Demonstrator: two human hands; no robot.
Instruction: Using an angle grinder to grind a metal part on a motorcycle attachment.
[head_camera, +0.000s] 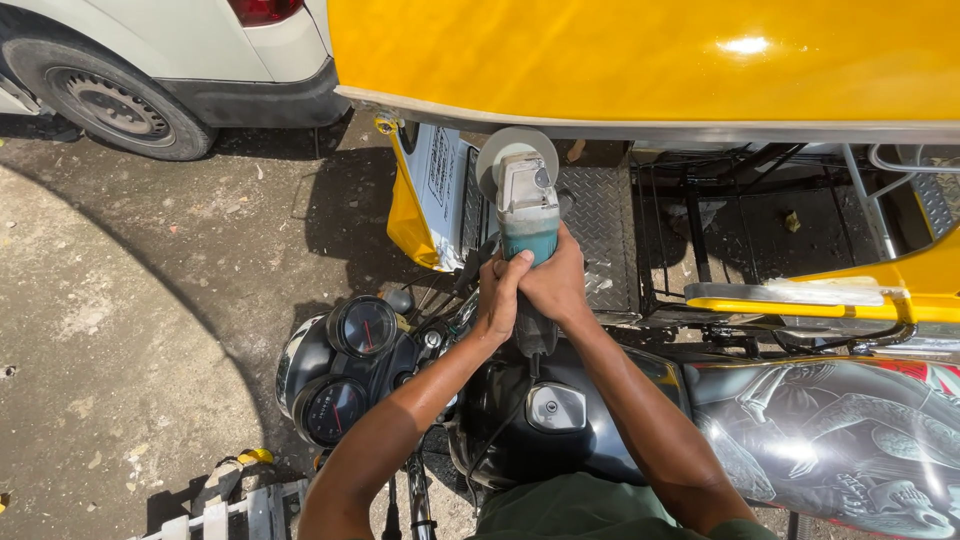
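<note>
- I see both hands wrapped shut around the teal angle grinder, dead centre.
- Left hand grips the body from 9 o'clock; right hand clamps it from 3 o'clock, the two touching.
- Grinder disc at 12 o'clock, touching the yellow roof edge.
- Motorcycle gauges at 8 o'clock, black fuel tank at 6.
- White car wheel at 10 o'clock, well apart.

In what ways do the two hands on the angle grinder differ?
The left hand wraps the angle grinder from the left side, fingers curled on its teal body; the right hand covers it from the right and reaches further forward. The left hand sits slightly lower. Both hands grip the same tool body, touching each other.
</note>
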